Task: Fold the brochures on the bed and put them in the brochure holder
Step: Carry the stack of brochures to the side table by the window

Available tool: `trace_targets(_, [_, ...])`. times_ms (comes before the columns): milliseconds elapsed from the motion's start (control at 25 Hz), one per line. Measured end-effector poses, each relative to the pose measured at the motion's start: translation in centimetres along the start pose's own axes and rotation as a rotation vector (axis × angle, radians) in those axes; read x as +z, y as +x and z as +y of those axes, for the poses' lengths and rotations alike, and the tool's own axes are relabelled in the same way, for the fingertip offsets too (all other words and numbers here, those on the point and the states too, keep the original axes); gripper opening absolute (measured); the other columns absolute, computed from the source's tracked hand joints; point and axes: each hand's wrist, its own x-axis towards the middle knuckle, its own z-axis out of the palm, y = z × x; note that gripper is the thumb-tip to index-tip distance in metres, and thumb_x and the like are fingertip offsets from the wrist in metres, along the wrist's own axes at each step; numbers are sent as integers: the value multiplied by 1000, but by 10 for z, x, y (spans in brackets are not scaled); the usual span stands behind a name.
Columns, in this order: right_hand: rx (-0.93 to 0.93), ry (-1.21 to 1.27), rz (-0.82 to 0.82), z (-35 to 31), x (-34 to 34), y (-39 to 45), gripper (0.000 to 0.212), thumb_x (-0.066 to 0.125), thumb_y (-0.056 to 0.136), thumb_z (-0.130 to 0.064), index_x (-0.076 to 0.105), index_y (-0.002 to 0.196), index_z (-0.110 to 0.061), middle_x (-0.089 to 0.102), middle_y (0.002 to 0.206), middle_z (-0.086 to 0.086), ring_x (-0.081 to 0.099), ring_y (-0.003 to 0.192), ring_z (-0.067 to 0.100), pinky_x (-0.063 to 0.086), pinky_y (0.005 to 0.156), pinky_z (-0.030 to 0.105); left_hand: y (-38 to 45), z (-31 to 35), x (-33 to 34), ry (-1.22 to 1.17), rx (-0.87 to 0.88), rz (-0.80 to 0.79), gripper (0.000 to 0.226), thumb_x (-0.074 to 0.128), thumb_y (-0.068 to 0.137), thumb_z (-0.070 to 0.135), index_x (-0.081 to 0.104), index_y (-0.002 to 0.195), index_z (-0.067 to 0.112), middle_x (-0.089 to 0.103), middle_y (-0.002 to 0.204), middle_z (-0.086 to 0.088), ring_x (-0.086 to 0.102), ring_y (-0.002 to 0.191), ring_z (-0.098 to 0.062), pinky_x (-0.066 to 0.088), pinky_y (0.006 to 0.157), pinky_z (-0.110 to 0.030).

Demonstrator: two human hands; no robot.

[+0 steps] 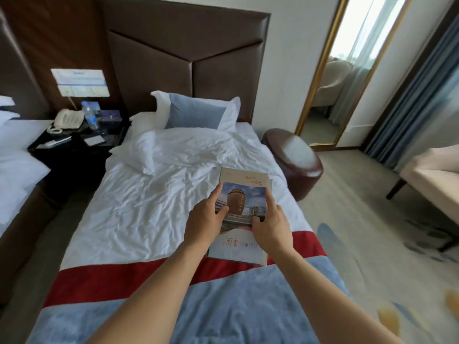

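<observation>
A stack of brochures (242, 219) is held over the right side of the bed (139, 199), a little right of the centre of the frame, above the place where the white sheet meets the red band of the bed cover. The left hand (203, 219) is closed on the left edge of the top brochure, with the thumb laid across the printed photo and the fingers (215, 194) stretched up along the edge. The right hand (270, 225) is closed on the right edge, thumb on the cover and forefinger pointing up along the side. The top brochure shows a large brown jar against a blue sky, and red lettering is seen on the pale strip below the hands. Another sheet with small red writing sticks out beyond the top edge; how many sheets are in the stack cannot be told.

The white sheet is wrinkled, and a blue and white pillow (196, 112) leans on the dark brown headboard (188, 55) at the top of the frame. At the upper left a black nightstand (74, 150) carries a pale telephone (68, 118), a water bottle (90, 115) and some small cards. A brown round stool (295, 160) stands right of the bed, with a gold-framed mirror (347, 70) on the wall behind it. Blue curtains (417, 100) hang at the right edge.
</observation>
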Motion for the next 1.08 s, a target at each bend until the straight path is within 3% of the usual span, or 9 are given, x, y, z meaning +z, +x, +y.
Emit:
trace_targets(200, [55, -26, 190, 17, -75, 15, 91, 53, 85, -20, 2, 151, -53, 52, 101, 2, 58, 78, 20, 55, 64, 41, 35, 76, 26, -40, 157, -61, 67, 64, 94, 29, 32, 152, 35, 69, 116, -8, 65, 103, -25, 52, 84, -35])
trace_targets(480, [240, -106, 436, 68, -181, -1, 82, 56, 86, -25, 13, 154, -41, 52, 115, 5, 54, 88, 20, 52, 69, 39, 45, 194, 86, -110, 421, -179, 66, 65, 93, 29, 35, 152, 30, 68, 122, -13, 64, 109, -31, 50, 88, -39])
trace_targets(640, [368, -166, 548, 122, -253, -38, 82, 55, 85, -26, 13, 154, -42, 53, 114, 4, 52, 89, 24, 40, 70, 34, 15, 271, 143, -192, 509, -297, 66, 66, 91, 29, 36, 151, 30, 65, 129, -10, 62, 114, -31, 48, 91, -38])
trace_targets(760, [466, -199, 624, 170, -309, -78, 82, 53, 85, -26, 12, 155, -40, 53, 118, 5, 58, 103, 30, 44, 75, 37, -22, 333, 191, -204, 604, -372, 66, 66, 92, 29, 36, 151, 29, 68, 122, -12, 64, 109, -33, 48, 89, -40])
trace_targets(1080, [639, -276, 757, 301, -457, -201, 81, 53, 88, -25, 12, 156, -37, 53, 117, 6, 58, 102, 29, 44, 73, 36, -158, 495, 310, -311, 713, -548, 66, 65, 92, 30, 36, 151, 30, 71, 111, -9, 63, 104, -31, 46, 82, -37])
